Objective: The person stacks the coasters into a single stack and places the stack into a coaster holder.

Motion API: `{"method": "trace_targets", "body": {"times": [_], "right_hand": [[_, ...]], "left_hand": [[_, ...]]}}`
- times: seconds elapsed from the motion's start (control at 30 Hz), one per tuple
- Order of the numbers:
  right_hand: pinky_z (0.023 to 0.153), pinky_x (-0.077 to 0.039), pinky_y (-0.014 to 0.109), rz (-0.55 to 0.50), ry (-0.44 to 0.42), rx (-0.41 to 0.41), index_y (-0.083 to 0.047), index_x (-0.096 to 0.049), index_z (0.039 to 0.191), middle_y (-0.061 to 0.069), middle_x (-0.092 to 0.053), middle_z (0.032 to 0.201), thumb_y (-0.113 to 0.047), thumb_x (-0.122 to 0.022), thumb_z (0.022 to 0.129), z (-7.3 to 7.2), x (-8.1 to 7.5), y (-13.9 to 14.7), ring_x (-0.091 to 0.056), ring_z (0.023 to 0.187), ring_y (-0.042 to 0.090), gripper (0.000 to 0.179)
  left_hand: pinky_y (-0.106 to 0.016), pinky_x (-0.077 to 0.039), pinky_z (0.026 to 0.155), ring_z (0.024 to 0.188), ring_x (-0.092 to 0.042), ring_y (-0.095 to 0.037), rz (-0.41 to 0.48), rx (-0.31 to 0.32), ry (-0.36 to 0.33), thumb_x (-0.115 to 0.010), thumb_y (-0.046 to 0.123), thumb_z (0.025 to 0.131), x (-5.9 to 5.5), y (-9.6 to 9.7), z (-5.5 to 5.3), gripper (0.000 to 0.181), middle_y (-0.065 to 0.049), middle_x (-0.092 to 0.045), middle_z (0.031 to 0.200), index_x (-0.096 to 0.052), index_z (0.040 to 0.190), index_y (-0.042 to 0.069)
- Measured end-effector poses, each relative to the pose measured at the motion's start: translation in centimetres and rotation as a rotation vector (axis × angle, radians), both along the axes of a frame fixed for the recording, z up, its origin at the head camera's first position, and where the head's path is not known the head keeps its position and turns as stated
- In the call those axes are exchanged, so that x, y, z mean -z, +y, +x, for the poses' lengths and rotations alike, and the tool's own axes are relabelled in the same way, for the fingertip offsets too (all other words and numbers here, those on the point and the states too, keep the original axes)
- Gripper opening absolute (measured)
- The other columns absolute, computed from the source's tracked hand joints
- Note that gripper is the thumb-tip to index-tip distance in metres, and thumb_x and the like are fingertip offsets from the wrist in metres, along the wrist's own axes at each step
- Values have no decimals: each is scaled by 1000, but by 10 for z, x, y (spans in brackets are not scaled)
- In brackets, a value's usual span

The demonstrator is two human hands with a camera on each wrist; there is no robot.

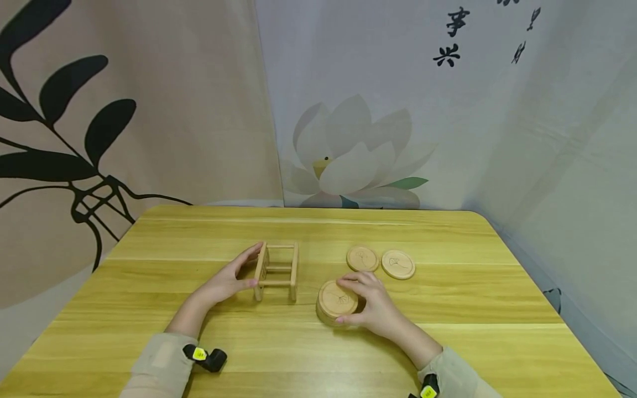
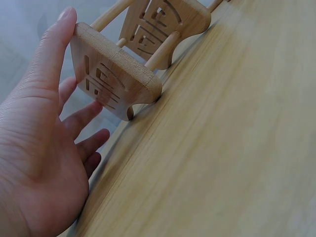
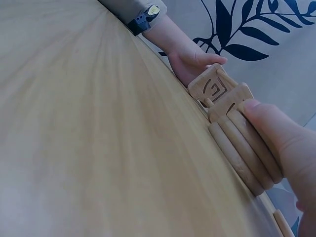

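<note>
In the head view my left hand is at the left side of a small wooden coaster rack. The thumb is at the near edge of its carved end panel and the fingers reach the far edge, holding it across its width. To the right, my right hand grips the upper part of a stack of round wooden coasters, thumb on the near rim and fingers on the far rim. A line drawing is engraved on the top coaster. In the right wrist view the thumb lies over the stacked rims.
Two loose engraved coasters lie beyond the right hand, the left one close beside the right one. Everything stands on a wood-grain table. Printed curtains hang behind its far edge.
</note>
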State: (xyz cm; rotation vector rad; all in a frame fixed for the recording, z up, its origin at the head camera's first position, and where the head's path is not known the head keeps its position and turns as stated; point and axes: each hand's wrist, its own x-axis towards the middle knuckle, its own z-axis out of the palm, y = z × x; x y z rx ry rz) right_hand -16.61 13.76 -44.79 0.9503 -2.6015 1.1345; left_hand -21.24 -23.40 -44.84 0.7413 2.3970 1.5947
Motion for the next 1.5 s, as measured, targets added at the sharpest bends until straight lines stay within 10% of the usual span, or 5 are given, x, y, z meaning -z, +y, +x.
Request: {"method": "trace_targets", "body": {"times": [0.83,1.5], "right_hand": [[100,-31,58,-14,-14,-7,-10,-58,132,7,-52,133,-48,-83,65,1,1,2,-38,125,26,81],[98,-33,58,-99,-3,144,-10,-58,132,8,-52,133,-32,-85,69,-17,3,32,-40,124,29,72]], "left_hand": [[-71,-11,102,137,-20,-42,4,-4,2,-64,10,92,2,0,0,79,-17,-23,153,-17,155,22],[-71,-11,102,136,-21,-43,19,9,11,-65,7,91,1,1,0,80,-18,-25,152,-19,155,21]]}}
